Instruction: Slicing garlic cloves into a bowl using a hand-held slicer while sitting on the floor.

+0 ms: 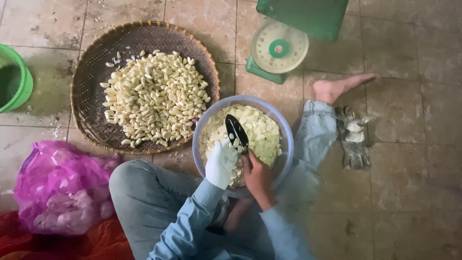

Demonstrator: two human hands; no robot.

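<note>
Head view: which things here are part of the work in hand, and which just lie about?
In use:
- white-gloved left hand
- bare right hand
- black-bladed knife
- round lilac plastic basket of garlic cloves
- round woven bamboo tray of peeled cloves

Lying about:
- green dial scale
- grey gloves
- pink plastic bag
- green bucket

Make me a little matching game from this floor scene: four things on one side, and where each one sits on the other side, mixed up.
Things:
1. woven tray of peeled garlic
2. weighing scale
3. pink plastic bag
4. dark knife

Places:
A. bottom left, beside the person's knee
B. over the pale blue basket, between the gloved left hand and the bare right hand
C. top middle, near the bare foot
D. upper left, touching the basket's rim

Pairs: 1-D, 2-C, 3-A, 4-B
</note>
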